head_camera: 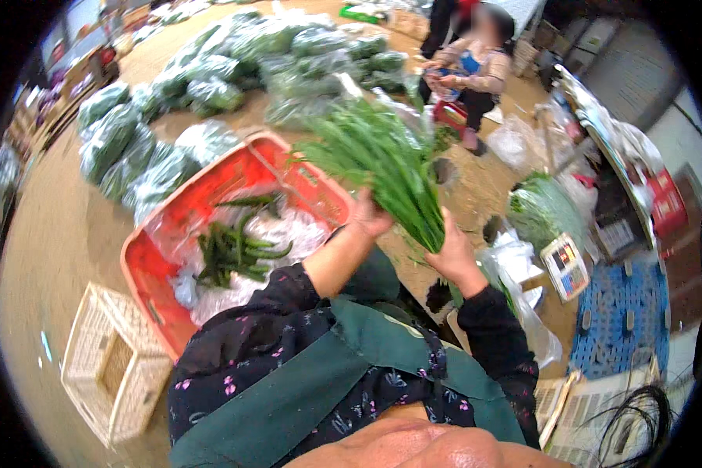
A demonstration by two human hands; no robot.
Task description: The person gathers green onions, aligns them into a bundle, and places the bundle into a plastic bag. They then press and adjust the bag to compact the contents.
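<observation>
A bundle of long, narrow leafy greens [386,158] slants across the space before me, leaf tips up and to the left. My right hand [457,254] grips its lower stem end. My left hand [370,216] supports the bundle from its left side, lower down the leaves; its fingers are partly hidden behind the greens. Left of the bundle, a large red plastic tub [137,275] holds dark green peppers or similar long vegetables [234,248] on crumpled clear plastic [304,228].
Bagged green vegetables [210,76] cover the floor beyond the tub. A cream plastic crate [117,362] stands at left. To the right are a scale [565,267], a bag of greens [544,210] and a blue plastic crate or pallet [617,316]. A person [474,70] sits farther back.
</observation>
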